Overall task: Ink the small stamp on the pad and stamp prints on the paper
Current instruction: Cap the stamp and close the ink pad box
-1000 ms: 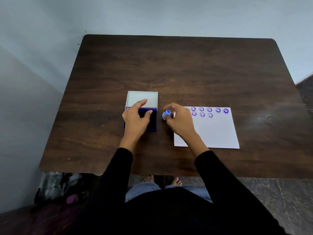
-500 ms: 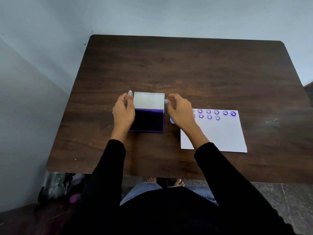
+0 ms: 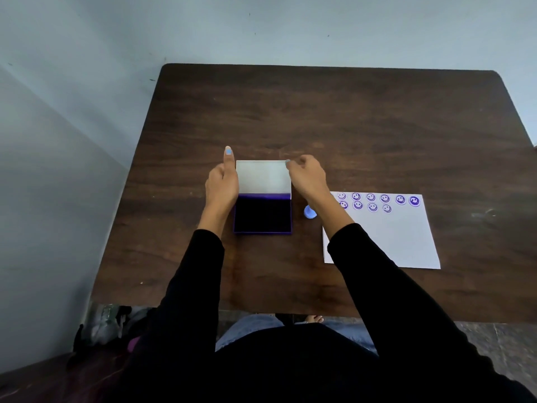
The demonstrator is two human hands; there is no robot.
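Note:
The purple ink pad (image 3: 263, 214) lies open in the middle of the table, its white lid (image 3: 263, 177) tilted up behind the dark pad. My left hand (image 3: 222, 184) presses against the lid's left edge with one finger stretched upward. My right hand (image 3: 309, 178) pinches the lid's top right corner. The small light-blue stamp (image 3: 310, 212) lies loose on the table between the pad and the white paper (image 3: 392, 237), partly under my right wrist. Two rows of purple smiley prints (image 3: 377, 201) run along the paper's far edge.
The dark wooden table (image 3: 319, 112) stands against a pale wall at the back and left. Bags and clutter (image 3: 107, 324) sit on the floor under the table's front left corner. My sleeve covers the paper's near left corner.
My right hand has put down the stamp and gone to the lid's top right corner. My left hand has left the pad's surface and moved up along the lid's left edge.

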